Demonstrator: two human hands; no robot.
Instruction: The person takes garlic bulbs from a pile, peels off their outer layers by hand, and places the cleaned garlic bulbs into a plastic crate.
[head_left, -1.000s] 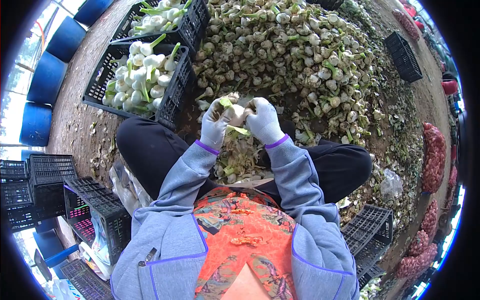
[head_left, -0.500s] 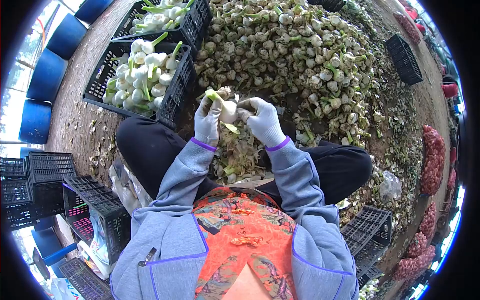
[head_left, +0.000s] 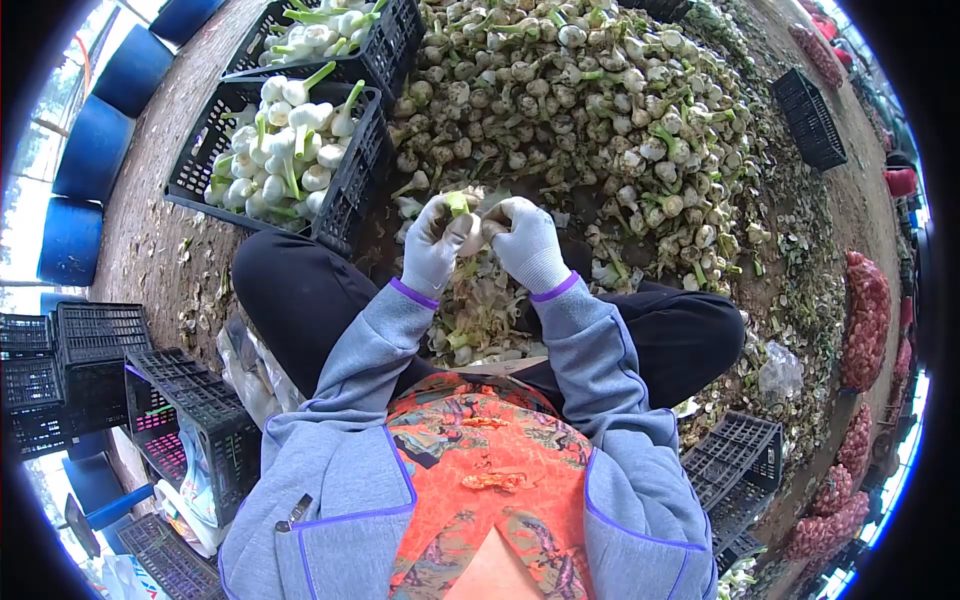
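My left hand (head_left: 436, 243), in a white glove, is closed around a garlic bulb (head_left: 473, 236) with a short green stem stub, held above my lap. At the bulb's right side, my gloved right hand (head_left: 524, 240) has its fingers pinched together against it. Whether loose skin is between those fingertips is too small to tell. Beneath both hands lies a heap of peeled papery skins and leaf scraps (head_left: 485, 310). A large pile of untrimmed, soil-stained garlic (head_left: 580, 110) spreads out in front of me.
Two black crates of clean white garlic, the nearer crate (head_left: 345, 195) beside my left knee, stand at front left. Stacked black crates (head_left: 100, 335) are at far left, another crate (head_left: 735, 455) at right. Blue barrels (head_left: 95, 150) and red net sacks (head_left: 865, 320) line the sides.
My left hand has turned and moved slightly right, closing more over the bulb. The green stem now points up between the hands instead of leftward. My right hand stays at the bulb's side.
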